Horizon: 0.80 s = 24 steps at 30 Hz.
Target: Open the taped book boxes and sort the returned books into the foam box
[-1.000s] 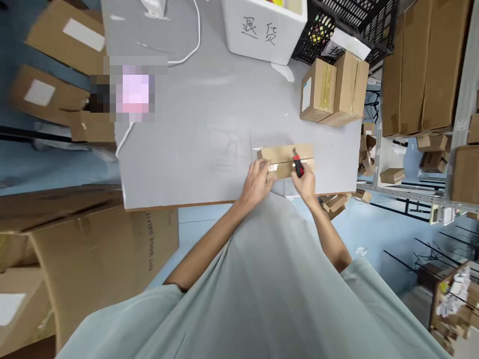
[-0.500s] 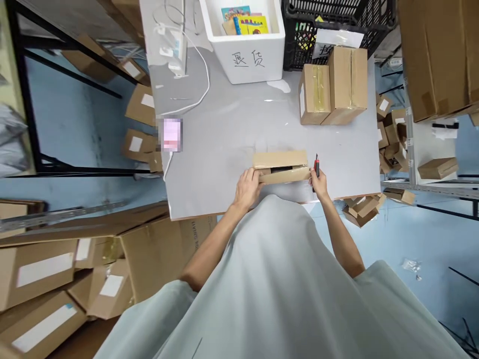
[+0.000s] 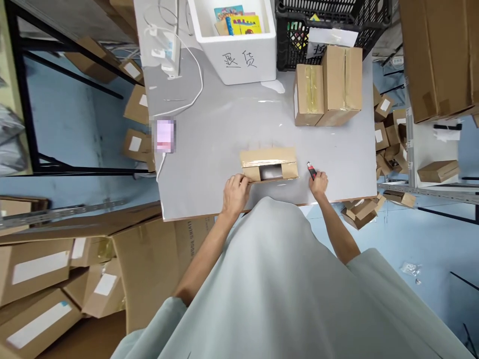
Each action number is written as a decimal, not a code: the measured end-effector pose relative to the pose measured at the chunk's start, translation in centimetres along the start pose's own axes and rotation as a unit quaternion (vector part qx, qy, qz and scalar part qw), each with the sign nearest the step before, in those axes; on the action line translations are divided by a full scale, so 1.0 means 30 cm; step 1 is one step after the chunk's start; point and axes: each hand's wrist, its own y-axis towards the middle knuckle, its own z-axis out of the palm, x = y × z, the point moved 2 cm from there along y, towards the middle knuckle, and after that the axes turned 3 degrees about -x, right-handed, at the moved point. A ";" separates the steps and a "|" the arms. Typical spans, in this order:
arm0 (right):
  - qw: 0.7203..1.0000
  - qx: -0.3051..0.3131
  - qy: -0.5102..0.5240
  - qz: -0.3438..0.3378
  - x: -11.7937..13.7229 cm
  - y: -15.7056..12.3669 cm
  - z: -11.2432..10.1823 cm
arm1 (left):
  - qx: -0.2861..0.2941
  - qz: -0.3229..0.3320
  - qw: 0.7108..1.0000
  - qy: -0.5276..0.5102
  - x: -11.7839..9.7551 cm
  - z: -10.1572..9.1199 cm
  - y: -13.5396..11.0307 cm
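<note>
Left hand (image 3: 235, 193) back up, fingers bent and bunched together, tips toward right hand (image 3: 319, 184). Right fingers curled in firm grip. Left forearm (image 3: 204, 254) and right forearm (image 3: 339, 224) bare, both slanting forward and inward. Hands well apart.

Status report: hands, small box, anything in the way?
Left hand at near left corner of small box, partly open. Right hand holding cutter, apart from box. Two taped boxes farther back, not touching it.

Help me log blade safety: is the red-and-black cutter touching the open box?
Apart. The head view shows a strip of grey tabletop between the red-and-black cutter, held in the right hand, and the open box.
</note>
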 end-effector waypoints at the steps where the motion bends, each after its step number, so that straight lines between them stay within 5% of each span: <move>1: 0.999 -0.008 0.027 -0.025 0.017 0.005 -0.026 | 0.004 -0.002 1.000 0.003 0.000 0.000 -0.004; 6: 0.949 -0.025 0.188 -0.251 0.193 0.032 -0.193 | 0.054 0.006 0.999 0.007 -0.010 0.008 -0.036; 11: 0.907 0.070 0.124 -0.397 0.374 0.033 -0.277 | 0.073 0.004 0.997 -0.011 0.006 0.003 -0.092; 15: 0.914 0.066 0.132 -0.377 0.461 0.050 -0.271 | 0.062 -0.013 0.998 0.004 0.037 -0.009 -0.152; 24: 0.976 0.042 0.114 -0.178 0.585 0.200 -0.181 | 0.104 0.007 0.994 0.017 0.035 0.032 -0.169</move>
